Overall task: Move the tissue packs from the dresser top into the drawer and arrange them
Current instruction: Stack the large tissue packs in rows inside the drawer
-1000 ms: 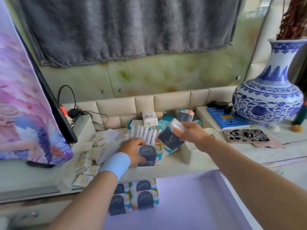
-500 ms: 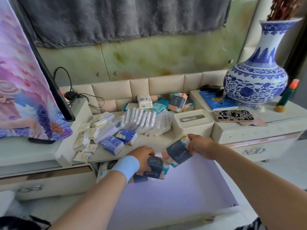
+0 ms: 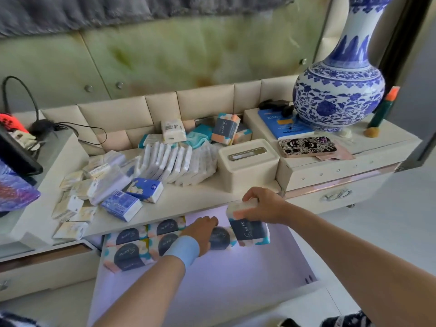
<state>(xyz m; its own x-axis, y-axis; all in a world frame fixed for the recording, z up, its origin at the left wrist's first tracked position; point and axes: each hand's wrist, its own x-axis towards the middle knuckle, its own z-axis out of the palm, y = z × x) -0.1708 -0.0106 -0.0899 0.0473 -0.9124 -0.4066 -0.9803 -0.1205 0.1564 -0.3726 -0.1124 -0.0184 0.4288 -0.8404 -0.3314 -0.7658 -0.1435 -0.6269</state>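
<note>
The left hand [image 3: 200,232] grips one tissue pack [image 3: 220,238] on the drawer [image 3: 236,274] floor, beside the row [image 3: 146,234] already laid, to continue it. The right hand [image 3: 264,206] clasps another pack [image 3: 250,232] just above, ready to follow. Many packs [image 3: 169,161] wait on the dresser top [image 3: 200,192].

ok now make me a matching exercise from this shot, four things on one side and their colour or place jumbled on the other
Things
1. vase
2. tissue box
3. wristband
4. tissue pack in the right hand

Descriptions
a. pale blue, on the left wrist
b. dark label, held over the open drawer
c. blue and white, standing on the raised right end of the dresser
d. cream, slot in its lid, just left of that raised end

Pairs: 1-c, 2-d, 3-a, 4-b
</note>
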